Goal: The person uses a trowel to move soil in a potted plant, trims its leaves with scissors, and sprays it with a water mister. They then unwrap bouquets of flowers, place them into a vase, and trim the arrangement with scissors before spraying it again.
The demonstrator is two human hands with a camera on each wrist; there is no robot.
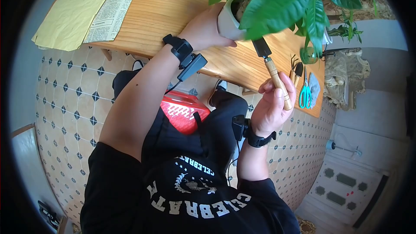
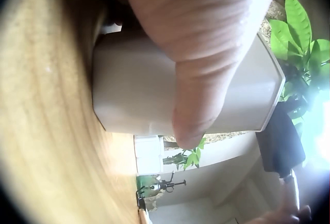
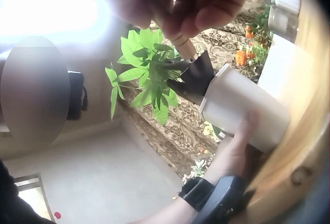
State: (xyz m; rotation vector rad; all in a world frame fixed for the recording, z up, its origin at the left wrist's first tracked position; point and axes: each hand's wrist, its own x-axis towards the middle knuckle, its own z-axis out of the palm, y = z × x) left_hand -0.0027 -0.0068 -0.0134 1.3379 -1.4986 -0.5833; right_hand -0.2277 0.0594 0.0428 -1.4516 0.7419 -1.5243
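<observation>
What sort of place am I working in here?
Probably a room in a home, used for gardening work: a potted plant and teal-handled scissors are at a wooden table, a trowel is in hand, and the floor has patterned tiles.

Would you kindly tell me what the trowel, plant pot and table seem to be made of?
Trowel: pale, ringed handle, apparently smooth wood; dark blade, probably coated metal, being thin with a shiny collar.
Plant pot: smooth, off-white, faint sheen; plastic or glazed ceramic, I can't tell which.
Table: varnished-looking wood, with streaked grain and slight sheen.
</observation>
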